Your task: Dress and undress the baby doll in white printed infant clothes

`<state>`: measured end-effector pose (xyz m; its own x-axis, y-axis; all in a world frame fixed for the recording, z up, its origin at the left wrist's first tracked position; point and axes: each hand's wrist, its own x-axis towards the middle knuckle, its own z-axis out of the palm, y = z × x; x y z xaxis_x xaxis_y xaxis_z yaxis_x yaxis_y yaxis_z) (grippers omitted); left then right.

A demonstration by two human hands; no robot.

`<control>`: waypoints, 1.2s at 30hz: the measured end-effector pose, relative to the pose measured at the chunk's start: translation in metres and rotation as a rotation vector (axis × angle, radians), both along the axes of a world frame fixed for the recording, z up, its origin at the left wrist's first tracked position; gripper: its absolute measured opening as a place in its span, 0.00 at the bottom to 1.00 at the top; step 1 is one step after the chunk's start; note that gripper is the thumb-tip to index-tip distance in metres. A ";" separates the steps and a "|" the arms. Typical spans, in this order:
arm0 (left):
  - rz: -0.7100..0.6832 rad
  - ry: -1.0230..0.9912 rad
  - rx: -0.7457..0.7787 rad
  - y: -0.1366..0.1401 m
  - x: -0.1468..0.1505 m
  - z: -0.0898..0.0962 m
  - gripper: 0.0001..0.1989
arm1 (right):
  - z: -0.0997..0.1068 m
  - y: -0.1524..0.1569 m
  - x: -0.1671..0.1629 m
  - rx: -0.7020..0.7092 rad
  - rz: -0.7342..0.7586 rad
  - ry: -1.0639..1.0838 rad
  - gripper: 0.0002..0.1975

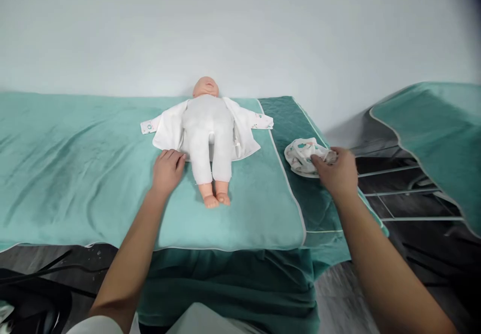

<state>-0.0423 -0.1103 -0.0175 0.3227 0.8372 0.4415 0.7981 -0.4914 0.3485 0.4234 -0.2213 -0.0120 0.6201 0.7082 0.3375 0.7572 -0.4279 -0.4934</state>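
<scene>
Pale wall (240, 33) backs a green-covered table (67, 173) in my head view. I see a baby doll (208, 123) face-up on a spread white jacket (246, 131). The left hand (168, 172) rests by its hem; whether it grips, I can't tell. Rightward, the right hand (340, 171) pinches a bunched printed cloth (300, 156).

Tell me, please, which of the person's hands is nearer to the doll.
Left: the left hand is just beside the doll, left of its legs; the right hand is farther off to the right, at the patterned cloth.
</scene>
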 end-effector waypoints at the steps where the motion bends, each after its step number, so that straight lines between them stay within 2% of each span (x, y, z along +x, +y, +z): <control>1: 0.001 -0.043 0.009 -0.001 -0.001 -0.001 0.16 | 0.002 0.000 0.005 -0.085 -0.011 0.094 0.23; 3: 0.012 -0.149 0.004 -0.003 -0.003 -0.001 0.15 | 0.011 0.001 0.006 -0.169 0.002 0.195 0.19; 5: 0.028 -0.257 -0.047 -0.008 -0.004 -0.001 0.14 | 0.027 0.003 -0.005 -0.163 0.065 0.210 0.16; 9: -0.017 -0.458 -0.221 -0.028 0.001 0.011 0.12 | 0.081 0.003 -0.053 -0.104 0.248 0.247 0.11; 11: -0.082 -0.555 -0.300 -0.041 0.008 0.028 0.12 | 0.114 0.001 -0.085 -0.039 0.353 0.290 0.11; 13: -0.182 -0.630 -0.372 -0.055 0.017 0.053 0.12 | 0.146 0.000 -0.119 -0.014 0.502 0.430 0.13; 16: -0.425 -0.715 -0.454 -0.073 0.032 0.095 0.17 | 0.190 0.003 -0.170 0.139 0.713 0.572 0.13; 17: -0.513 -0.746 -0.464 -0.077 0.037 0.107 0.20 | 0.201 0.005 -0.185 0.225 0.796 0.558 0.12; 19: -0.623 -0.809 -0.438 -0.083 0.044 0.126 0.25 | 0.220 0.012 -0.213 0.312 0.972 0.567 0.11; 21: -0.608 -0.864 -0.371 -0.086 0.048 0.138 0.29 | 0.232 0.020 -0.234 0.331 1.093 0.687 0.08; 24: -0.461 -0.916 -0.292 -0.084 0.046 0.146 0.30 | 0.234 0.029 -0.254 0.343 1.142 0.880 0.04; 26: -0.364 -0.932 -0.265 -0.080 0.041 0.146 0.27 | 0.226 0.031 -0.260 0.363 1.152 0.894 0.11; 28: -0.293 -0.945 -0.258 -0.075 0.034 0.145 0.22 | 0.212 0.032 -0.262 0.402 1.181 0.735 0.17; 32: -0.256 -0.992 -0.291 -0.068 0.024 0.144 0.20 | 0.178 0.030 -0.261 0.397 1.301 0.166 0.19; 34: -0.266 -1.019 -0.296 -0.067 0.022 0.145 0.20 | 0.165 0.030 -0.260 0.352 1.342 0.005 0.19; 36: -0.279 -1.032 -0.295 -0.066 0.023 0.147 0.20 | 0.157 0.031 -0.260 0.328 1.334 -0.060 0.17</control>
